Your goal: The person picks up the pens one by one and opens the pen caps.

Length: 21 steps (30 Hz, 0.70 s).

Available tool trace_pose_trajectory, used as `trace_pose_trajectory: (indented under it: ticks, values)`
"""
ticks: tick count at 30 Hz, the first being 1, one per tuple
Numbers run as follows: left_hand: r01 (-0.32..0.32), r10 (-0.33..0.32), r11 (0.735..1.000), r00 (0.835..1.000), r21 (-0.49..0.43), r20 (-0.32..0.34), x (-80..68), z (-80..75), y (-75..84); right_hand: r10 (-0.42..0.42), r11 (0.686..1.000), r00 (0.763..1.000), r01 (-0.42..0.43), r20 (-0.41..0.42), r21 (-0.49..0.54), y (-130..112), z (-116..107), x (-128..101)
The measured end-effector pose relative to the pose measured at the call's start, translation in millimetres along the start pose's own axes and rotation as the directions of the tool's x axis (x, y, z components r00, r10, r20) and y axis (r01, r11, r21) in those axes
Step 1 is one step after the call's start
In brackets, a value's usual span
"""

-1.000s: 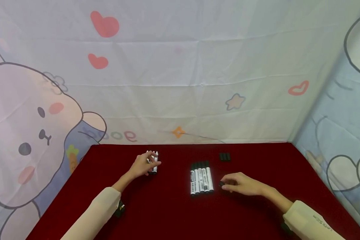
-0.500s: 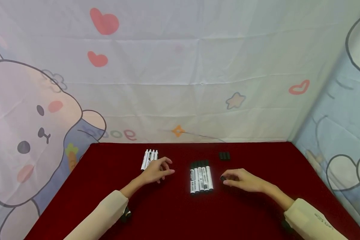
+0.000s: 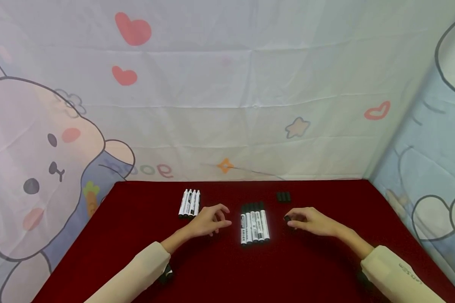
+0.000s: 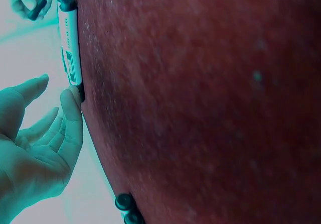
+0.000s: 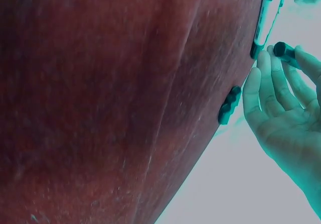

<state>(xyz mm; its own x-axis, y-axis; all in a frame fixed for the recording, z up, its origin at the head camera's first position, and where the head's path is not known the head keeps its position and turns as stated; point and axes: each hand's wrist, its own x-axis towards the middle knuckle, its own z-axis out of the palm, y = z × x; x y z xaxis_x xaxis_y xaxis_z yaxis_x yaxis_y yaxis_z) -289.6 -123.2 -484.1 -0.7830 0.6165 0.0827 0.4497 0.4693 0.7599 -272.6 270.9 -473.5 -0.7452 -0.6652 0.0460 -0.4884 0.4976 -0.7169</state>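
At mid-frame over the red bench (image 3: 136,235), the left hand (image 3: 208,221) hovers with a loose, empty grip just left of the capped markers (image 3: 253,224), while the right hand (image 3: 312,221) pinches a black cap (image 3: 287,218) to their right.

Small black cap (image 3: 287,218) — pinched in fingertips, beside capped markers (image 3: 253,224).

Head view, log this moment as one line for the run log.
left hand: empty, beside capped markers | right hand: pinches black cap | uncapped markers: far left | loose caps: far right
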Motion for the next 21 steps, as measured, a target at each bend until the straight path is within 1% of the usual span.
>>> trace_pose_trajectory:
  ticks: [4, 7, 11, 15, 19, 21]
  values:
    - [-0.003, 0.003, 1.0, 1.0, -0.007, 0.016, 3.1, 5.4, 3.0, 0.019, 1.0, 0.999, -0.02, -0.032, -0.021, 4.9, -8.3, 1.2]
    - [-0.01, 0.011, 1.0, 1.0, -0.02, 0.028, 5.6, 9.0, 5.0, 0.057, 0.997, 0.996, -0.06, -0.071, -0.039, 8.8, -14.9, 2.6]
    - [-0.019, 0.02, 1.0, 0.999, -0.021, 0.046, 8.2, 13.5, 6.5, 0.11, 0.991, 0.985, -0.119, -0.134, -0.058, 15.3, -22.0, 5.5]
    - [-0.019, 0.02, 1.0, 0.998, -0.012, 0.055, 9.9, 18.2, 7.2, 0.156, 0.985, 0.97, -0.166, -0.185, -0.042, 21.1, -27.6, 8.2]
    - [-0.024, 0.025, 1.0, 0.998, -0.012, 0.06, 11.4, 22.1, 9.3, 0.219, 0.974, 0.946, -0.228, -0.238, -0.008, 28.9, -31.9, 11.1]
    - [-0.026, 0.027, 1.0, 0.998, -0.009, 0.06, 11.8, 23.5, 11.3, 0.255, 0.965, 0.929, -0.261, -0.268, 0.013, 33.4, -32.7, 13.0]
